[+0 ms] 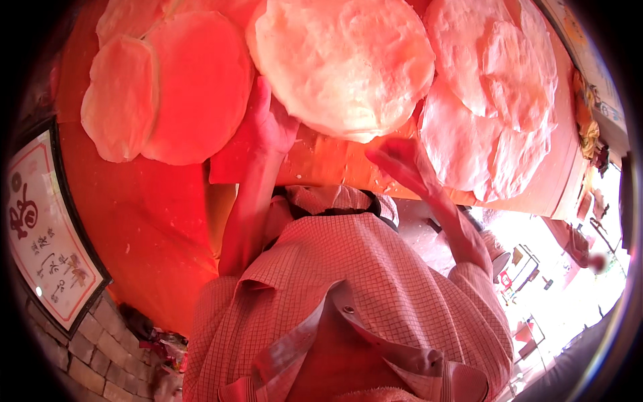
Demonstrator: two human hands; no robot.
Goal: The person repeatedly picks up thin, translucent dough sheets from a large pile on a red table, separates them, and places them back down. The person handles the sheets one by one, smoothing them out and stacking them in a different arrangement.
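A large round flatbread [345,63], thin and pale with a bumpy surface, lies in front of me at the top centre. At its lower left edge is my left hand [274,127], thumb pointing up beside the rim; the other fingers go under the bread and are mostly hidden, so it seems to hold that edge. Just below the lower right edge is my right hand [404,161], in shadow, its fingers drawn together and pointing left. Whatever they pinch, if anything, cannot be made out.
More thin rounds overlap on the left [197,90] and in a wrinkled pile on the right [492,87]. They rest on an orange-red covered table [154,221]. A framed sign [50,234] stands at the left above brick paving [100,342]. At the far right is a box [596,74].
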